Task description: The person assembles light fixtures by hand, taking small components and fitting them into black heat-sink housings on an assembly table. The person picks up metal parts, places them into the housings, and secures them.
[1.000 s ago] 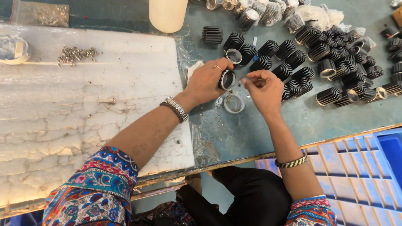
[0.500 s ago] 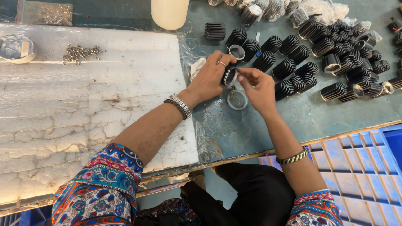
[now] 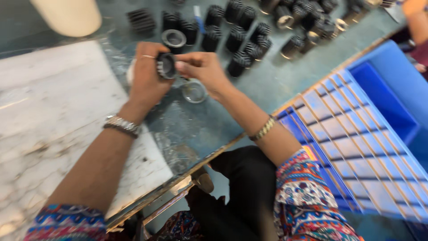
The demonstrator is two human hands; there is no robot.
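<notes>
Fingers of the left hand (image 3: 147, 80) are clamped around one small black finned metal cylinder (image 3: 166, 65), held just above the grey-green tabletop (image 3: 285, 78). The right hand (image 3: 203, 71) meets that cylinder from the other side, its fingertips pinched together against the open round end; whether they hold some small part there cannot be told through the blur.

Just below the held cylinder, on the tabletop, lies one clear round ring-like piece (image 3: 194, 91), partly hidden by the right hand. Just above the cylinder stands one upright black cylinder with a silvery rim (image 3: 173, 39). Beyond it, spreading away to the upper right, a loose crowd of black finned cylinders (image 3: 249, 33) stands and lies on the tabletop; roughly twenty show, though motion blur and the picture's upper edge prevent an exact count. One pale cream round container (image 3: 69, 15) sits well to the upper left of the held cylinder. One white marbled sheet (image 3: 53, 116) covers the table to its left, under the left forearm.

One silver bracelet (image 3: 120, 125) circles the left wrist and one gold bracelet (image 3: 263, 129) the right. To the lower right of the cylinder, past the table edge, stand two blue plastic crates (image 3: 356, 147).
</notes>
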